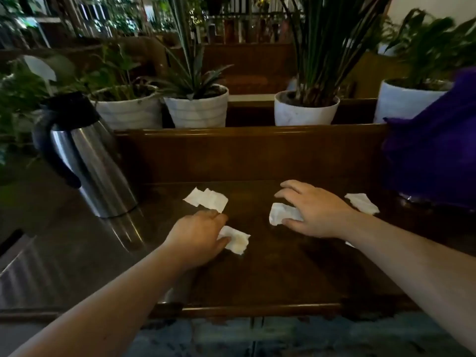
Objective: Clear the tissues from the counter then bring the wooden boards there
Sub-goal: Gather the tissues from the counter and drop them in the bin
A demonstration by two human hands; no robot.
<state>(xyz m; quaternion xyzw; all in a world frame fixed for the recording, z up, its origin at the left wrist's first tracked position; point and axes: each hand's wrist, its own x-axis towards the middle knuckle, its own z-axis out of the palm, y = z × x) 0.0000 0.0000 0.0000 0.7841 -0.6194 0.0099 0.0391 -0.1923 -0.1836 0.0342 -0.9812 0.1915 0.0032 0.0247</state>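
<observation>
Several white tissues lie on the dark wooden counter (270,274). My left hand (198,235) pinches a stained tissue (237,240) at its left edge. My right hand (314,210) curls over a crumpled tissue (282,213), thumb under it and fingers spread above. A flat tissue (207,199) lies just beyond my left hand. Another tissue (362,203) lies to the right of my right hand. A sliver of white shows under my right forearm. No wooden boards are in view.
A steel thermos jug (87,161) with a black handle stands at the counter's left. A purple bag (435,150) sits at the right. A raised wooden back panel (252,153) closes the far side, with potted plants (198,106) in white pots behind it.
</observation>
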